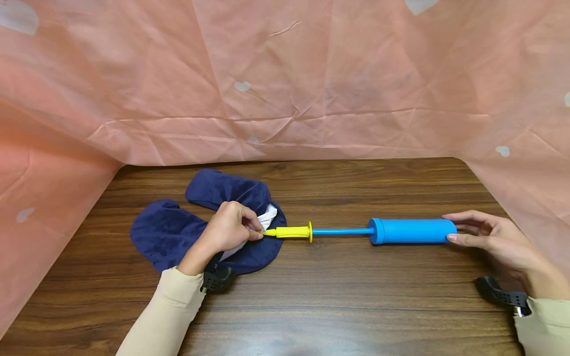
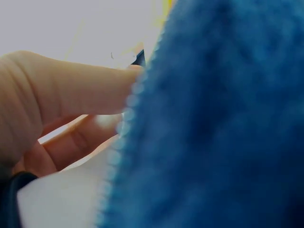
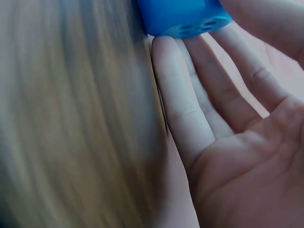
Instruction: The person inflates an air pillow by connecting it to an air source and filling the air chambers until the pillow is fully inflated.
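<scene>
1. The dark blue plush inflatable neck pillow point(image 1: 178, 230), deflated, lies flat on the brown wood-grain table point(image 1: 338, 296), at the nozzle end of the pump. Risk: limp fabric may slide or fold under pressure along the pump, unseating the nozzle.
2. The blue cylindrical plastic hand pump point(image 1: 411, 231) lies on the table to the right of the pillow, its thin blue rod drawn out towards the yellow plastic nozzle piece point(image 1: 291, 231). Risk: a skewed push could bend the extended rod or roll the barrel.
3. The right hand point(image 1: 490, 237) is nearly flat, fingers straight, fingertips touching the pump's far end; nothing is grasped. Risk: the hand could slip off the cap.
4. The left hand point(image 1: 229, 228) is curled, pinching the pillow's white valve patch point(image 1: 268, 216) at the nozzle tip. Risk: a loosened pinch would leak air.
5. View differences: only the head view shows the layout. The right wrist view shows the open palm and small holes in the pump's end face point(image 3: 183, 16). The left wrist view is blurred: fingers point(image 2: 71, 90) against blue plush.
</scene>
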